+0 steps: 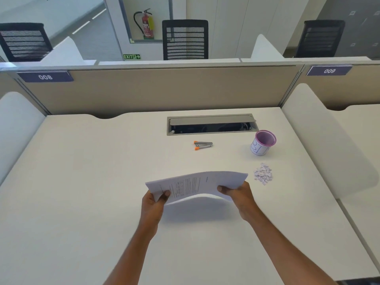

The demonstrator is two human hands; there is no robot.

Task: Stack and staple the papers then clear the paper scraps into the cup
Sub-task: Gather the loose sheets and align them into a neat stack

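Note:
A stack of printed white papers [195, 185] hangs above the desk, bowed upward in the middle. My left hand [154, 204] grips its left end with the thumb on top. My right hand [239, 194] grips its right end the same way. A small silver stapler [203, 145] with orange tips lies on the desk beyond the papers. A purple cup [263, 142] with a white paper wrap stands to the right of the stapler. A small heap of paper scraps [263, 173] lies in front of the cup, just right of the papers.
The white desk [82, 182] has a cable slot with a raised grey flap [211, 124] at the back. A beige partition [164, 89] closes the far side. White side dividers [320, 136] stand at left and right.

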